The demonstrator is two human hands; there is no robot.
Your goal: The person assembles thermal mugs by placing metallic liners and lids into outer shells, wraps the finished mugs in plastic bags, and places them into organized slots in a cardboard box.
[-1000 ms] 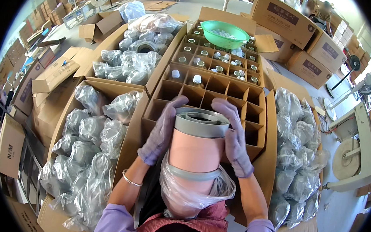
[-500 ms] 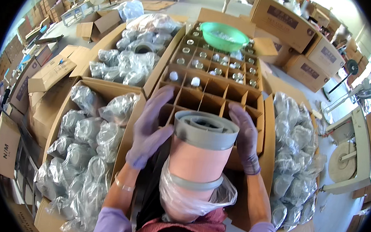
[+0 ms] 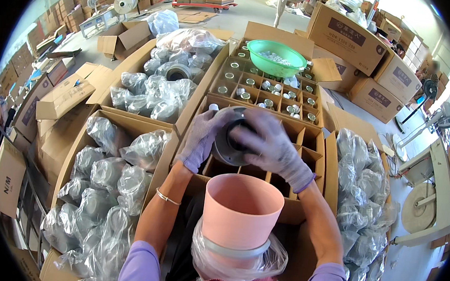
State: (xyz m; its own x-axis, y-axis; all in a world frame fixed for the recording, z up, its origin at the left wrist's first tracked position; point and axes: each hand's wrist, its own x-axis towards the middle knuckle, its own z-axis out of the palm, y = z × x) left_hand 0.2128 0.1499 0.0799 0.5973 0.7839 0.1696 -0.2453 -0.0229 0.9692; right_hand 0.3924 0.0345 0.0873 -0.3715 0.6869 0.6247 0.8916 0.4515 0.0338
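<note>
In my gloved left hand (image 3: 200,138) is a round grey plastic lid (image 3: 223,153), tilted on its side with a dark round opening. My gloved right hand (image 3: 281,158) is at the lid's right side; its fingers are smeared by motion over the opening, so their grip is unclear. Below both hands, a pink tapered pot (image 3: 242,218) stands upright in front of my body, its top uncovered. Clear plastic film (image 3: 203,250) is bunched around its lower part, beneath a grey ring (image 3: 237,249). Behind the lid is a cardboard box with dividers (image 3: 309,139), partly hidden by my hands.
A green bowl (image 3: 276,60) of small white pieces rests on glass bottles in the box's far section. Boxes of film-wrapped grey items stand left (image 3: 98,173), far left (image 3: 157,90) and right (image 3: 360,198). Stacked cartons (image 3: 349,36) and a grey metal frame (image 3: 432,194) lie beyond.
The grey lid has come off the pink pot and is now above and beyond it, tilted, in my left hand. My hands, earlier apart on either side, have come together at the lid.
</note>
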